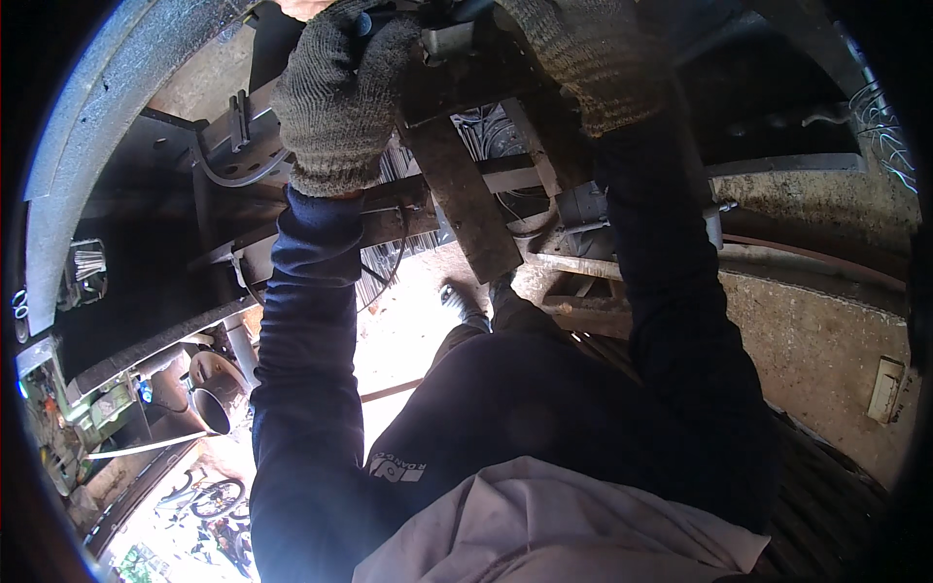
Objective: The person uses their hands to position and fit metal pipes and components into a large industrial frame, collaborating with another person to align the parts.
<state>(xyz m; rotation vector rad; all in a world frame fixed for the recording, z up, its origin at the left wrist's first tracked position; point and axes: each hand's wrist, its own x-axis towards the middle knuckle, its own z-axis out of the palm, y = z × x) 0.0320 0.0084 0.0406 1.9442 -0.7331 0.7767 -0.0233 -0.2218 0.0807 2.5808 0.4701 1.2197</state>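
At the top of the view, my left hand (345, 102), in a grey-brown knitted glove, is closed with its fingers curled. What it holds is hidden. A blue-grey round end (363, 23) shows at those fingers. My right hand (598, 63), in a matching glove, reaches up beside dark metal parts; its fingers are cut off by the upper edge and shadow. Between both hands sits a dark metal block (457, 87) with a small grey metal piece (449, 40) above it. A flat, worn bar (466, 199) slants down below the block. Skin shows at the top edge (303, 8); whose is unclear.
A curved grey metal rim (107, 107) arcs along the left. Steel frame members (389, 231) cross below my hands, with a bundle of thin rods behind. A stained wall panel (816, 350) stands at right. Pipes (209, 410) and a bicycle (216, 497) lie at lower left.
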